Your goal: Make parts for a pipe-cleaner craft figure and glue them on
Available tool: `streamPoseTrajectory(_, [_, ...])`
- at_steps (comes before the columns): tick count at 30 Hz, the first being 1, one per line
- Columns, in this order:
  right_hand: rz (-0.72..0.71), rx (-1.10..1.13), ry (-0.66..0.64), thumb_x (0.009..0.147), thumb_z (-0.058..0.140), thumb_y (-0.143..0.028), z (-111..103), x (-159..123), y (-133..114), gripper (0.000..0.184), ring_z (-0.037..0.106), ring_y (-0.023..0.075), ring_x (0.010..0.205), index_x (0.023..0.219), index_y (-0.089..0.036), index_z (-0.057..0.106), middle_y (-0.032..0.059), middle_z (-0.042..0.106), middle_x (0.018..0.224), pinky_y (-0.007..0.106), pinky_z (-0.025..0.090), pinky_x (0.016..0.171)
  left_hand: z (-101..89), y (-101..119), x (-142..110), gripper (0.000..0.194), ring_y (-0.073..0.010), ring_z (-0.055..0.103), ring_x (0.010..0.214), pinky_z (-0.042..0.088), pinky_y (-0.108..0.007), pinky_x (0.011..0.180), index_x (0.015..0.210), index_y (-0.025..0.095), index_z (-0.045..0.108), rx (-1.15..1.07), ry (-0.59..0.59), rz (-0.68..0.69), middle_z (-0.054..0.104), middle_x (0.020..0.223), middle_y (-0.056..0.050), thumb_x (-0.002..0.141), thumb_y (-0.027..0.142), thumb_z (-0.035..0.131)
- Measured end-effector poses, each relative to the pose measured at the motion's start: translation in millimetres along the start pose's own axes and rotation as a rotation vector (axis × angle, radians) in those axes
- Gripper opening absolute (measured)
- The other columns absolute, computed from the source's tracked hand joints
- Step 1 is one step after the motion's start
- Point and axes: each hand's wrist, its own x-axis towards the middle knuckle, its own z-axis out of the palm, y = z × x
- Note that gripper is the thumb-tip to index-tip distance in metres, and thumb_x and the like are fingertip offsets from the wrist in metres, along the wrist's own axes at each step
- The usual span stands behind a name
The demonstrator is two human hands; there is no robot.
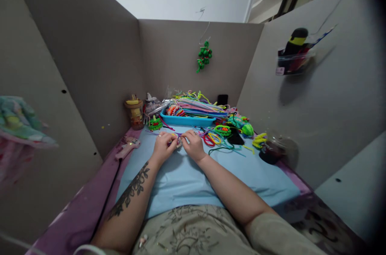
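Observation:
My left hand (164,147) and my right hand (193,146) meet over the blue table cover, fingers pinched together. Between the fingertips is a purple pipe cleaner (179,135), with a thin end sticking out to the left. A small pale, beaded-looking piece (179,142) hangs below it, mostly covered by my fingers, so its shape is unclear. Just right of my right hand lie a red pipe cleaner loop (208,140) and a yellow loop (216,138). Beyond my left hand sits a green woven piece (155,124) with red on it.
A blue tray (188,121) heaped with colourful pipe cleaners (199,106) stands at the back. A pink glue gun (128,149) with a black cord lies left. At right are a dark jar (269,152) and a green round woven piece (223,130). Grey panels enclose three sides.

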Motion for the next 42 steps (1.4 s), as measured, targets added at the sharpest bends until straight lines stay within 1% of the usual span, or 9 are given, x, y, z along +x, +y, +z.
streamPoseTrajectory(8, [0.211,0.353,-0.011,0.079,0.052,-0.022,-2,5,-3,0.013,0.049,0.0149,0.069,0.068,-0.020,0.059,0.0018,0.054,0.071,0.027,0.038,0.064,-1.1,0,1,0.018,-0.0154,0.054,0.071,0.038,-0.033,0.075,0.073,0.020,0.061,-0.011,-0.006,0.017,0.065,0.073,-0.001,0.085,0.028,0.051])
streamPoseTrajectory(14, [0.379,0.573,-0.040,0.073,0.058,-0.027,0,5,-2,0.013,0.047,0.0124,0.064,0.064,-0.018,0.059,-0.0009,0.053,0.066,0.025,0.036,0.061,-1.3,-1,0,0.017,-0.0162,0.055,0.074,0.038,-0.033,0.077,0.076,0.020,0.062,-0.023,-0.004,0.012,0.067,0.077,-0.002,0.086,0.028,0.052])
streamPoseTrajectory(19, [0.643,0.907,-0.155,0.065,0.065,-0.031,3,7,-2,0.015,0.031,0.0064,0.045,0.063,-0.017,0.059,-0.0061,0.042,0.049,0.021,0.022,0.044,-1.2,-2,0,0.014,-0.0170,0.057,0.077,0.039,-0.034,0.078,0.079,0.020,0.063,-0.019,-0.008,0.012,0.068,0.080,-0.003,0.085,0.028,0.053])
streamPoseTrajectory(22, [0.748,1.057,-0.218,0.060,0.069,-0.030,3,8,-3,0.018,0.026,0.0047,0.040,0.060,-0.016,0.057,-0.0074,0.038,0.044,0.020,0.015,0.040,-1.1,-3,0,0.012,-0.0172,0.057,0.078,0.040,-0.035,0.079,0.080,0.020,0.063,-0.022,-0.002,0.020,0.068,0.080,-0.003,0.085,0.027,0.054])
streamPoseTrajectory(27, [0.869,1.255,-0.320,0.058,0.071,-0.024,1,7,1,0.017,0.025,0.0037,0.041,0.064,-0.016,0.057,-0.0067,0.039,0.047,0.018,0.013,0.038,-0.9,-3,0,0.011,-0.0175,0.059,0.078,0.040,-0.036,0.079,0.081,0.021,0.064,-0.039,0.002,0.023,0.068,0.080,-0.003,0.084,0.026,0.055])
streamPoseTrajectory(31, [0.967,1.407,-0.458,0.059,0.070,-0.019,0,6,8,0.017,0.022,0.0030,0.042,0.066,-0.015,0.056,-0.0076,0.036,0.047,0.015,0.012,0.036,-1.8,-3,1,0.011,-0.0180,0.059,0.079,0.040,-0.037,0.080,0.081,0.021,0.065,-0.037,-0.009,0.029,0.069,0.081,-0.003,0.084,0.025,0.055])
streamPoseTrajectory(37, [1.093,1.538,-0.656,0.060,0.067,-0.013,-3,8,15,0.018,0.024,0.0020,0.042,0.075,-0.012,0.056,-0.0058,0.041,0.054,0.012,0.011,0.034,-3.1,-1,1,0.013,-0.0185,0.058,0.078,0.040,-0.037,0.078,0.079,0.022,0.066,-0.003,-0.016,0.054,0.069,0.081,-0.004,0.084,0.026,0.054])
streamPoseTrajectory(39, [1.111,1.503,-0.651,0.059,0.068,-0.014,-3,8,16,0.019,0.026,0.0021,0.043,0.074,-0.013,0.056,-0.0052,0.043,0.055,0.012,0.010,0.035,-3.3,0,1,0.013,-0.0184,0.058,0.078,0.040,-0.037,0.078,0.079,0.022,0.066,0.001,-0.023,0.058,0.069,0.080,-0.004,0.084,0.027,0.055])
streamPoseTrajectory(42, [1.052,1.335,-0.523,0.060,0.071,-0.020,-2,8,14,0.020,0.029,0.0033,0.043,0.072,-0.014,0.056,-0.0046,0.046,0.054,0.014,0.012,0.036,-3.3,1,1,0.012,-0.0178,0.058,0.077,0.040,-0.036,0.079,0.080,0.021,0.066,-0.001,-0.023,0.046,0.069,0.080,-0.003,0.083,0.026,0.055])
